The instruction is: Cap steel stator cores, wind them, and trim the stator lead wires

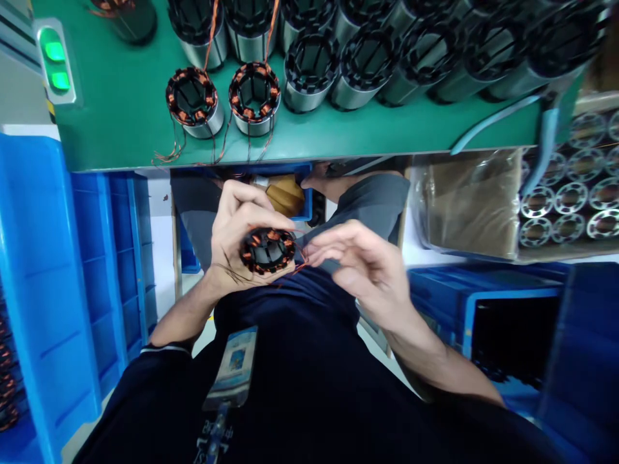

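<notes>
My left hand (236, 235) grips a wound stator (267, 250), a black ring with copper coils, held over my lap below the table edge. My right hand (360, 264) sits just to its right, fingertips pinching the thin copper wire ends (302, 261) that trail from the stator. Two more wound stators (194, 100) (254, 96) stand on the green table (126, 109), loose copper leads hanging over its front edge.
Several unwound silver-and-black stator cores (367, 67) fill the table's back. Blue plastic crates (43, 270) stand at the left and at the lower right (507, 303). A bag-lined box with metal rings (570, 193) sits on the right. A green lit button (55, 61) is at top left.
</notes>
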`<state>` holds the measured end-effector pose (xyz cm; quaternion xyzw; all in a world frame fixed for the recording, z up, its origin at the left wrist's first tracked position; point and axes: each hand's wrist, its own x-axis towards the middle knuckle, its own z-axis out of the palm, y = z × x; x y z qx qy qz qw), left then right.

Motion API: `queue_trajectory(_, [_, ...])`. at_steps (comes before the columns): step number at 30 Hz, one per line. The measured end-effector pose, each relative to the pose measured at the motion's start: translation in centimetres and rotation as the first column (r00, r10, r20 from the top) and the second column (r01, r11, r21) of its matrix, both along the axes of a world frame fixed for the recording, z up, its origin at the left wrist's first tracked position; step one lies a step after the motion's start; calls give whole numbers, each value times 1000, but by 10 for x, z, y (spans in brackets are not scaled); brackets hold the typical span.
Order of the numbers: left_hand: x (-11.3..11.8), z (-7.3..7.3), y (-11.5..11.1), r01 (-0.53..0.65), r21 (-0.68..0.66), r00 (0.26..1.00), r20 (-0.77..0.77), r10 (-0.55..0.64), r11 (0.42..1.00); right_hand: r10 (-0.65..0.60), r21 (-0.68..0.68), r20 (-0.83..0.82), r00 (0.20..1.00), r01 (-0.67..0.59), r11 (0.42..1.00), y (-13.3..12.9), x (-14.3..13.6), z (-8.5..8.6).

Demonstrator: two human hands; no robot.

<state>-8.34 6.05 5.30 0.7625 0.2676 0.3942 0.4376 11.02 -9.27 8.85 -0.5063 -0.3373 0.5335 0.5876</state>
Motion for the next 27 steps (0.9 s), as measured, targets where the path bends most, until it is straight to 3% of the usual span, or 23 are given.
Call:
queue_trajectory(2, [-4, 6, -1, 55, 162, 998, 8, -57, 985, 38, -133, -143, 989, -57, 990, 8, -4, 0])
queue_trajectory(4, [-6, 7, -4, 97, 185, 993, 51, -109, 978, 55, -173, -255, 965, -102, 980, 12, -6, -2])
queue_trajectory(7, [-9, 0, -8, 216, 56, 963, 150, -222, 975, 103, -151, -387, 916, -173, 973, 4, -9, -8])
queue_trajectory(9, [-9, -3, -15, 320, -216, 936, 222, -273, 922, 109, -145, -433, 895, -188, 971, -4, -12, -11])
queue_trajectory(10, [-8, -3, -20, 373, -418, 920, 283, -271, 828, 99, -149, -432, 896, -179, 973, -6, -13, -12])
queue_trajectory(11, [-6, -1, -25, 419, -613, 904, 354, -241, 670, 84, -152, -417, 905, -160, 975, -8, -15, -11])
queue_trajectory(12, [-4, 1, -31, 442, -764, 895, 410, -176, 469, 69, -153, -388, 919, -138, 978, -8, -17, -11])
queue_trajectory(13, [0, 3, -37, 445, -851, 894, 438, -91, 278, 59, -158, -348, 935, -120, 980, -7, -18, -9])
queue_trajectory(14, [3, 5, -42, 439, -888, 897, 442, -14, 136, 63, -162, -303, 951, -117, 980, -6, -19, -8])
queue_trajectory(15, [7, 7, -47, 435, -899, 899, 437, 34, 49, 80, -160, -252, 964, -123, 979, -4, -19, -7])
queue_trajectory(16, [10, 8, -50, 431, -902, 901, 431, 59, 5, 102, -147, -186, 977, -130, 981, -3, -19, -5])
queue_trajectory(18, [14, 8, -53, 452, -892, 890, 451, 72, 1, 120, -75, 3, 993, -119, 990, -1, -18, -2])
queue_trajectory(21, [13, 6, -54, 511, -855, 848, 518, 113, 85, 66, 55, 197, 978, -78, 995, -3, -18, 5])
queue_trajectory(23, [8, 5, -54, 522, -843, 829, 537, 155, 128, 75, 32, 173, 982, -82, 996, -5, -17, 13])
queue_trajectory(27, [-7, 1, -49, 416, -892, 896, 435, 90, 174, 102, -61, 155, 983, -93, 994, -7, -13, 30])
